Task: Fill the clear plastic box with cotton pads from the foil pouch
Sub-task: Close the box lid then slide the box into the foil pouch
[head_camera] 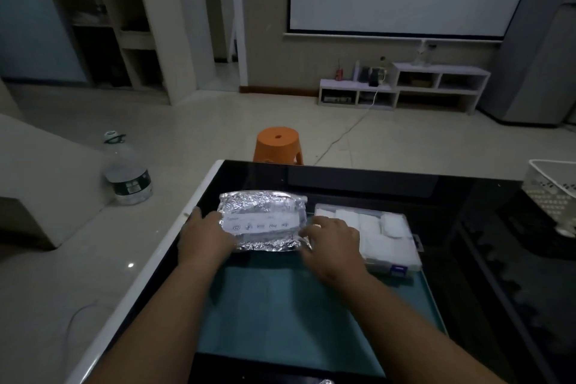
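A silver foil pouch [263, 218] with a white label lies on the dark glass table [343, 184]. My left hand [205, 235] holds its left end, fingers wrapped over the foil. At the pouch's right end, my right hand [332, 243] pinches the foil edge with its fingertips. Just right of the pouch sits the clear plastic box [386, 240], lid shut, with white cotton pads [371, 223] showing through it. My right hand covers the box's near left corner.
An orange stool [278, 145] stands beyond the table's far edge. A large water bottle [127, 174] rests on the floor at the left. A white perforated basket [551, 193] sits at the table's right side. A teal mat [280, 305] lies under my forearms.
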`<state>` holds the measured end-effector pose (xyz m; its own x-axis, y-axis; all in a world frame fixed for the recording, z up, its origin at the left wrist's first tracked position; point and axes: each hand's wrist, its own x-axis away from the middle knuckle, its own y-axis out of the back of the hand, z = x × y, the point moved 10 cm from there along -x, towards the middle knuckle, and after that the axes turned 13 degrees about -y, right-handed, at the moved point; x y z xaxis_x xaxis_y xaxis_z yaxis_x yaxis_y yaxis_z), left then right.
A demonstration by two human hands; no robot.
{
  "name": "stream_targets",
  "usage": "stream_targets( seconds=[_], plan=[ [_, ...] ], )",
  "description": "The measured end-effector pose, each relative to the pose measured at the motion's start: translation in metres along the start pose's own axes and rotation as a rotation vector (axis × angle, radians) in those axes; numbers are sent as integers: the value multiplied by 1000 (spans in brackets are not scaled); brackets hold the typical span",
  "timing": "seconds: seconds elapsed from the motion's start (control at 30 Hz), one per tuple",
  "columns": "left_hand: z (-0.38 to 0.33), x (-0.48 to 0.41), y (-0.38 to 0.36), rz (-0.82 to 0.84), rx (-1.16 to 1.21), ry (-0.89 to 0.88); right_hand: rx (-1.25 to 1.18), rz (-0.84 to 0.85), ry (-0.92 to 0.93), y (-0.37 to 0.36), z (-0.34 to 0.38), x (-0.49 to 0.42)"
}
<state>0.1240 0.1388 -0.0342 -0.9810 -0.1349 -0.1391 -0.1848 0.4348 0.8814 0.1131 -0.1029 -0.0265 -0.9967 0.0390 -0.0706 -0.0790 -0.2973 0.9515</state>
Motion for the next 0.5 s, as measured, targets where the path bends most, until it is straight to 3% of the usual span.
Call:
stream_targets(
  seconds=[0.1,0.27,0.5],
  plan=[
    [-29,2,-10,31,26,-161,72,-5,117,-6,14,12],
    [-66,17,-59,339,-112,-416,223,16,249,-24,35,29],
    [-58,21,-83,424,-246,-496,322,92,242,-43,32,30]
  ],
)
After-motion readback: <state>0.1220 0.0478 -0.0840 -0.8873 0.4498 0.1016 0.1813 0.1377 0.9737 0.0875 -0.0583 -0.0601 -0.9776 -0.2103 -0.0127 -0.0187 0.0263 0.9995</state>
